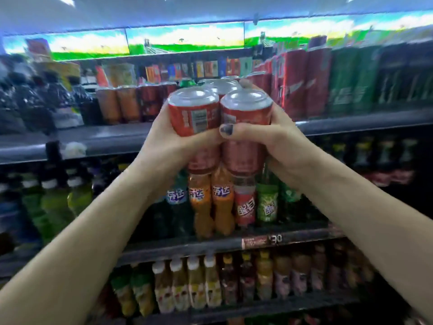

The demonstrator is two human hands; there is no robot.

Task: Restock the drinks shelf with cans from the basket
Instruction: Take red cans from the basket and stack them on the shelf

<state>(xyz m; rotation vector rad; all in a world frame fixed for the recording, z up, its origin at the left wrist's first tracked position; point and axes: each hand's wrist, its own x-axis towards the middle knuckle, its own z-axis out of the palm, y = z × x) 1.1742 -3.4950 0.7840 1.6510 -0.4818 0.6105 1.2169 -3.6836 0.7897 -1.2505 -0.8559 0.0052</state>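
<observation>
Both of my hands hold up a cluster of red cans with silver tops, in front of the drinks shelf. My left hand grips the left side of the cluster, thumb across the front. My right hand grips the right side, its thumb with a dark-painted nail pressed on the front can, fingertips showing over the far top. The cans are level with the upper shelf, where orange and red cans stand at the back. The basket is out of sight.
Tall red and green cans fill the upper shelf at right. Dark bottles stand at left. Orange, red and green soda bottles line the middle shelf, and juice bottles the lower one. A price strip runs along the shelf edge.
</observation>
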